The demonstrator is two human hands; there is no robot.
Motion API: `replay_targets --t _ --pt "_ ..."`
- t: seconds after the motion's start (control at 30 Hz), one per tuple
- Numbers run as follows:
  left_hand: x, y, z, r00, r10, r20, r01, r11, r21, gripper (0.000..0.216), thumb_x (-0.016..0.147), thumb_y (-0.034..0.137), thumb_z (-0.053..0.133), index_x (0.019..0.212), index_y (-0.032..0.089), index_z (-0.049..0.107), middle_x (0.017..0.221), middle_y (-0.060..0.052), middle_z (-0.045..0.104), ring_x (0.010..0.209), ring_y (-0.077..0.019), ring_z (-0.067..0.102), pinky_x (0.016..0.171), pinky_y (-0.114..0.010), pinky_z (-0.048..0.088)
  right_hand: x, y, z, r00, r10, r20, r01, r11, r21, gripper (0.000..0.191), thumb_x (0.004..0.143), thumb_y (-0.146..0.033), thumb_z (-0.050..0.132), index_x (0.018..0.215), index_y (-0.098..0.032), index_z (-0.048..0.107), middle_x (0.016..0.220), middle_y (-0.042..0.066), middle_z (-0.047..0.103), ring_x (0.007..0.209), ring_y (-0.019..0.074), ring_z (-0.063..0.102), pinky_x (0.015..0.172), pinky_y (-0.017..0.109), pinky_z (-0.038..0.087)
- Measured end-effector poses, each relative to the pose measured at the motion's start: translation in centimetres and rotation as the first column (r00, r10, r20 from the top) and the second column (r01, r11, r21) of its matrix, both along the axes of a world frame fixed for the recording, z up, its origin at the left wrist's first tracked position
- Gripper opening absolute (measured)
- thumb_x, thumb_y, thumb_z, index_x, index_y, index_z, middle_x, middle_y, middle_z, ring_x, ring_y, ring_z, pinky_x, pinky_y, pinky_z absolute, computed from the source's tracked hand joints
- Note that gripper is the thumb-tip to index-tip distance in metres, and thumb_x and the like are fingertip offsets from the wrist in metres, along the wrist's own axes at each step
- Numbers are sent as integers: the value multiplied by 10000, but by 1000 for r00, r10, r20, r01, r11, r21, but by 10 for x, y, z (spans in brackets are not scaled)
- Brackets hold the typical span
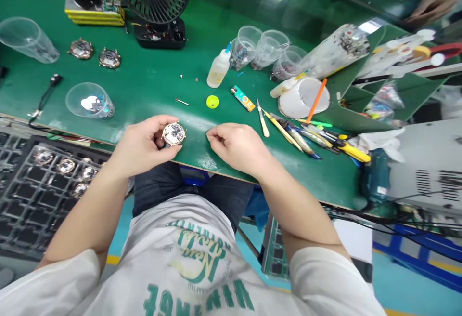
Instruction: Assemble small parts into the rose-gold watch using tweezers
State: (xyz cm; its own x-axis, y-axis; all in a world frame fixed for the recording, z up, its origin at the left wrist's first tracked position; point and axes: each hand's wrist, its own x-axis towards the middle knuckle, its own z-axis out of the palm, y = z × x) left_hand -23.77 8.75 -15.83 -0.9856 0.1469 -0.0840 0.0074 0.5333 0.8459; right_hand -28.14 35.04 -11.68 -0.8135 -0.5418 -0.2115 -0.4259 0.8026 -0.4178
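Gold-rimmed watch case (173, 134) sits between the left fingers (163, 120).

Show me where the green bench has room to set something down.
Bare: the patch between the fan, nearer clear cup, left hand and metal pin; another between the right forearm, hand tools and teal device. Crowded: around the white pot.

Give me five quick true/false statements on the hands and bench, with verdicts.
1. The left hand holds a round watch case. True.
2. The right hand grips the orange stick. False: the stick is over by the white pot.
3. The lime-green cap is fitted on the squeeze bottle. False: it lies apart, on the green bench.
4. The fan stands on the bench. True.
5. The two hands touch. False: a gap separates them.
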Motion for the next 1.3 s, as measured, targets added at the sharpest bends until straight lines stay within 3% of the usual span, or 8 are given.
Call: replay_targets --t 0.27,0.5,0.8,1.03,1.17,1.23,1.3 --pt "-1 -3 2 999 -28 -37 31 996 78 551 815 359 848 1339 236 726 771 50 615 631 -102 539 588 -222 450 0 5 2 998 -27 53 28 999 -24 234 1041 -156 568 1028 -148 802 1043 106 835 956 241 755 838 319 469" --pt "-1 -5 1 996 -44 -75 49 997 64 551 820 380 838 1339 231 729 767 48 614 635 -104 544 589 -218 447 7 10 -4 998 -48 47 54 991 -120 225 1056 -169 569 1021 -160 790 1021 94 823 914 214 732 836 302 473" --pt "-1 -3 4 994 -49 -96 51 999 15 529 799 394 816 1298 227 754 730 58 611 613 -104 525 579 -223 426 9 13 -5 1000 -29 4 29 989 -146 200 1046 -168 583 997 -163 777 977 86 811 873 204 719 802 296 472" --pt "-1 -2 6 995 -53 -86 52 999 -6 521 802 402 801 1294 240 746 749 52 634 618 -109 533 588 -229 440 15 10 -16 987 3 -159 -33 982 -188 177 978 -106 600 945 -168 763 859 60 773 767 182 689 755 284 489" --pt "-1 -4 3 994 -61 -94 62 998 5 519 809 391 806 1300 242 738 766 48 645 620 -111 537 587 -232 442 25 27 -4 965 -94 -246 41 977 -210 198 1060 -228 586 1100 -176 773 925 71 786 830 201 724 803 302 549" --pt "-1 -5 1 993 -68 -94 70 997 14 519 818 391 806 1309 240 731 775 44 648 633 -115 551 602 -236 452 35 46 2 927 -176 -331 133 980 -150 300 1089 -362 605 1247 -148 743 1027 114 797 928 240 745 866 343 581" --pt "0 -7 -1 992 -84 -91 87 996 21 519 828 391 804 1319 239 726 789 38 655 652 -120 566 619 -241 461 50 65 2 872 -200 -447 227 974 7 443 1080 -467 627 1328 -110 713 1108 169 790 1020 302 738 917 409 592"
